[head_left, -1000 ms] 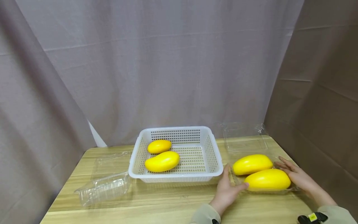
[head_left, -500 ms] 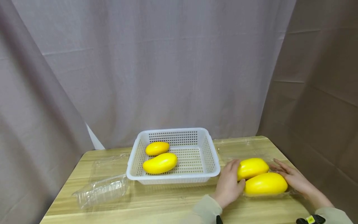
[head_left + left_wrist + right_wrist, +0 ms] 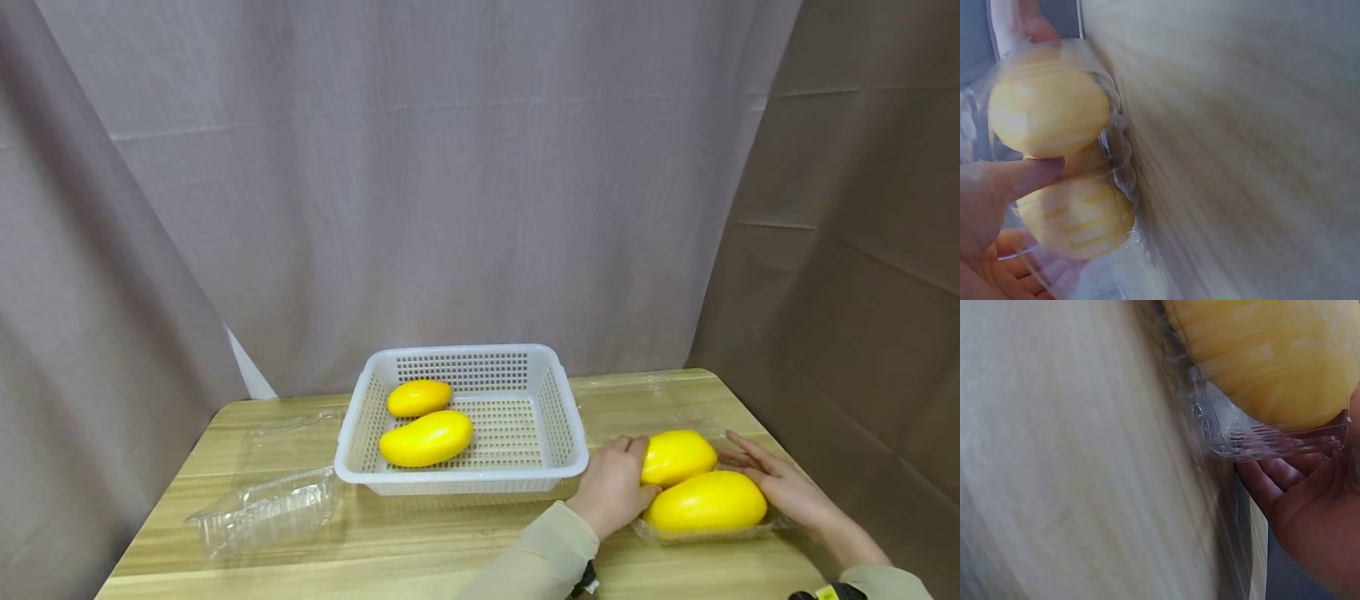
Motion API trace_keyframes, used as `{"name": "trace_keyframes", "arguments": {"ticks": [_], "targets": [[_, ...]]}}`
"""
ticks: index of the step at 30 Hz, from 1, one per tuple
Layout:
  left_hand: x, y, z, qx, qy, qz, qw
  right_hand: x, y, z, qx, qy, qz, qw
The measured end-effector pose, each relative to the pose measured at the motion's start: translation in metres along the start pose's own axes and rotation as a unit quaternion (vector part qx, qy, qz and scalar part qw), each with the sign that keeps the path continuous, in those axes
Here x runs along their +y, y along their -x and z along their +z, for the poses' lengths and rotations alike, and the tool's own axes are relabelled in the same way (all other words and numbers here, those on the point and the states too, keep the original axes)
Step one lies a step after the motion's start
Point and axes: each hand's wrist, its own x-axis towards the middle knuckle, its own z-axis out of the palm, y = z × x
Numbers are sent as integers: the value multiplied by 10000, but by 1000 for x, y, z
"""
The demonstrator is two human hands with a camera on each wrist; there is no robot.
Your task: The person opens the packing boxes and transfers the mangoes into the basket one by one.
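On the table's right side, two yellow mangoes (image 3: 706, 502) (image 3: 678, 457) lie one behind the other in a clear plastic container (image 3: 701, 533). My left hand (image 3: 615, 483) grips the container's left end. Its thumb (image 3: 1038, 175) lies across the clear wall in the left wrist view, with the other fingers curled at the far side. My right hand (image 3: 787, 492) rests against the container's right end, its fingers mostly straight. In the right wrist view these fingers (image 3: 1272, 478) touch the ribbed outer wall; the thumb is hard to make out.
A white perforated basket (image 3: 461, 477) holding two more mangoes (image 3: 426, 438) (image 3: 419, 398) stands mid-table. Another clear container (image 3: 266, 508) lies open at the left. Grey curtain (image 3: 480, 183) hangs behind, and a brown cloth wall (image 3: 847, 292) borders the right side.
The container's raised clear lid has tipped back and down behind the mangoes. My left hand has shifted further round the left end. The mango container sits slightly closer to the front.
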Motion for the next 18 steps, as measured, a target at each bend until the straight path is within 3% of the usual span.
{"name": "trace_keyframes", "arguments": {"ticks": [12, 18], "targets": [[4, -8, 2, -77, -905, 130, 9958, 5, 0, -4, -263, -448, -82, 9986], [4, -10, 4, -111, -1007, 74, 9948, 7, -3, -4, -387, -530, 4, 9978]]}}
